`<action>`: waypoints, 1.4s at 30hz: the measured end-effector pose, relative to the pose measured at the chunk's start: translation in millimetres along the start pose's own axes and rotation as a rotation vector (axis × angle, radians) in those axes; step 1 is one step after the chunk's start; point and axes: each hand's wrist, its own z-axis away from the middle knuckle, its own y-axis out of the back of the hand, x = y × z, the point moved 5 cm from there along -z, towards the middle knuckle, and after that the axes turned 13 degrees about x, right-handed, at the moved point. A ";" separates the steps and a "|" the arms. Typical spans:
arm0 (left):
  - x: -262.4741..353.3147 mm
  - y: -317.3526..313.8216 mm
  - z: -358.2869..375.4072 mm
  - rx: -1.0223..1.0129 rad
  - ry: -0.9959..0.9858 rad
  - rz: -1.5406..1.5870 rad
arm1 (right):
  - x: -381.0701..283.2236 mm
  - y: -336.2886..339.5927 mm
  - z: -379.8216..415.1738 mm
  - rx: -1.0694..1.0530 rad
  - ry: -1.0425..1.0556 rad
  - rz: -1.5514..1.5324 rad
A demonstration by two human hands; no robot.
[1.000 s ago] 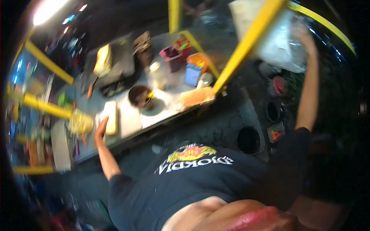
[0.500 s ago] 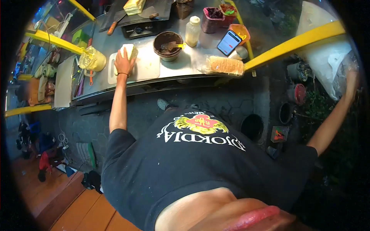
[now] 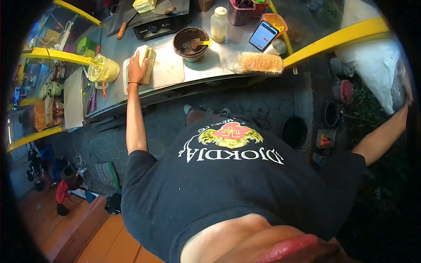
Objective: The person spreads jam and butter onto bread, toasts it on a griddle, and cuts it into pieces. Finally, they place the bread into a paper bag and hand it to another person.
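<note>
We've got our left hand [image 3: 137,70] grasping the bread [image 3: 149,69] on the board [image 3: 172,73]; right hand [image 3: 408,93] is by the bag [image 3: 378,65], can't tell its grip. Bread's probably light and squishy, so hold the long sides gently.

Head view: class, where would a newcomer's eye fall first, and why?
Probably on the black shirt, whose bright red and yellow print sits mid-picture. Next comes the left hand on a pale block over the white board, upper left. Then the large white bag at upper right, near a yellow bar.
</note>
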 end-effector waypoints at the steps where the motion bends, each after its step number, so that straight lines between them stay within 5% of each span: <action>1: -17.4 -3.8 -5.7 -0.049 0.093 0.284 | -1.3 -1.6 -3.6 -0.004 -0.002 -0.003; 3: -30.2 0.8 -14.8 -0.105 0.182 0.577 | -7.0 0.9 -6.7 -0.022 0.003 -0.004; 5: -47.8 11.7 -11.5 -0.382 0.816 1.042 | -14.2 6.5 -9.9 -0.019 0.006 -0.003; 10: -91.8 1.2 -14.1 -0.459 0.895 1.132 | -76.1 31.3 -3.9 0.068 0.020 -0.005; 13: -89.1 10.7 -15.8 -0.429 0.913 1.156 | -207.9 44.7 14.8 0.664 0.192 0.284; 14: -88.1 14.5 -17.9 -0.403 0.881 1.140 | -226.2 23.2 24.3 0.691 -0.044 -0.084; 16: -72.9 26.9 -21.6 -0.392 0.788 1.073 | -258.9 -43.9 39.0 0.331 -0.057 -0.299; 19: -69.2 -2.2 -32.8 -0.436 0.399 0.792 | -307.9 -198.6 67.1 -0.352 -0.577 -0.663; 23: 10.0 24.1 -33.5 -0.079 -0.146 0.316 | -307.4 -401.4 106.7 -0.438 -0.287 -0.296; 27: 112.0 75.5 -94.8 -0.043 -0.312 0.909 | -273.5 -528.7 132.7 -0.706 -0.218 -0.112; 33: 255.4 60.2 -173.1 -0.287 -0.246 1.194 | -266.5 -511.0 127.7 -0.850 -0.251 -0.112; 38: 351.3 -54.8 -232.8 -0.307 -0.296 0.754 | -246.0 -466.2 131.9 -0.718 -0.558 -0.086; 42: 393.8 -124.7 -253.0 -0.549 -0.234 0.328 | -242.8 -525.2 175.1 -0.500 -0.667 -0.310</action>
